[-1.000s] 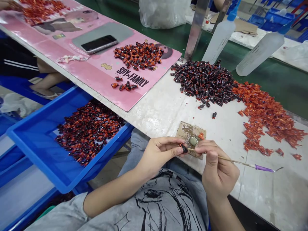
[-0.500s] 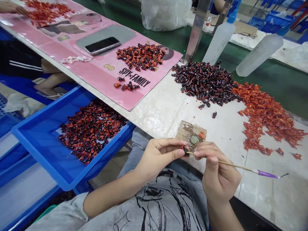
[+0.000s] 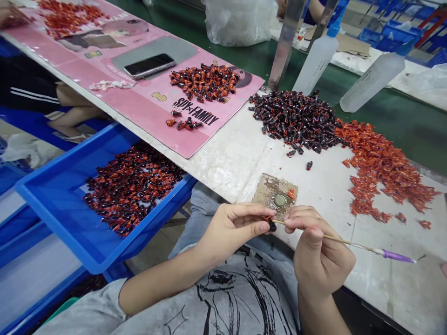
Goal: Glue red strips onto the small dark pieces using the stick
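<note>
Between the thumb and fingers of my left hand is a small black and orange plastic piece. My right hand is closed round a thin stick with a purple wrapped end, and the stick's other tip meets the piece. Just beyond my fingers lies a square plate smeared with wet liquid, with a round pale disc and an orange bit on it. Farther back are a heap of black pieces and, to its right, a heap of orange parts.
A blue tray at left holds many black and orange pieces. A pink mat carries a phone and a pile of pieces. Two bottles stand by a metal post. A co-worker's hand is far left.
The black and orange piece has turned in my left fingers, its black end now lower and to the right. My right hand and the stick have shifted slightly right.
</note>
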Motion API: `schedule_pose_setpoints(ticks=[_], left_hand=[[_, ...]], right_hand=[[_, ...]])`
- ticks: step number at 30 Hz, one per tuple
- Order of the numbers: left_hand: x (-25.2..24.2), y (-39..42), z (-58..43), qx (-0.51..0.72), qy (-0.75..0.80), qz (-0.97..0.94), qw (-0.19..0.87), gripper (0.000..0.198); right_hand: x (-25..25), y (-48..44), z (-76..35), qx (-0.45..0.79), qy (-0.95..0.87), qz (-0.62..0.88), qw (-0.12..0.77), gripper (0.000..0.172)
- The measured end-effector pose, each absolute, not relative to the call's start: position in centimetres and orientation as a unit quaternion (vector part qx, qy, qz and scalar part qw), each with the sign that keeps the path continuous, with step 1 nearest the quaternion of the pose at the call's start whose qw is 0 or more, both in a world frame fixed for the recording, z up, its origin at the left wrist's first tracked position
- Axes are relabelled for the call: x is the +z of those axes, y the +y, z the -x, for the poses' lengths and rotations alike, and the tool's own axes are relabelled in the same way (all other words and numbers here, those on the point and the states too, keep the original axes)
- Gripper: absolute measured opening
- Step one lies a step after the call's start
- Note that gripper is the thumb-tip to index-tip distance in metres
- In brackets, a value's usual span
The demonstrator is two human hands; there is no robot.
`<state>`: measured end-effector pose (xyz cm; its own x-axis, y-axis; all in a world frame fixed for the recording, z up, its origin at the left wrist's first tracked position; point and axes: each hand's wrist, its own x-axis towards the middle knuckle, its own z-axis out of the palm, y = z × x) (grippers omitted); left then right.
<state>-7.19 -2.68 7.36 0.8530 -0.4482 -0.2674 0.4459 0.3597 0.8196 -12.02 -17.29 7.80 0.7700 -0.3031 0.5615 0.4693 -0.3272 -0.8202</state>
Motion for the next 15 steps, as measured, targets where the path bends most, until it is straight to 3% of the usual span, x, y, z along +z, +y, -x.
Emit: schedule_pose_setpoints(ticks=[15], left_hand=[[7.63, -2.75, 7.48, -0.258, -0.021, -0.52, 0.814, 0.019]], right_hand=[[7.75, -17.43, 12.21, -0.321, -0.071, 0.74, 0.587, 0.025]])
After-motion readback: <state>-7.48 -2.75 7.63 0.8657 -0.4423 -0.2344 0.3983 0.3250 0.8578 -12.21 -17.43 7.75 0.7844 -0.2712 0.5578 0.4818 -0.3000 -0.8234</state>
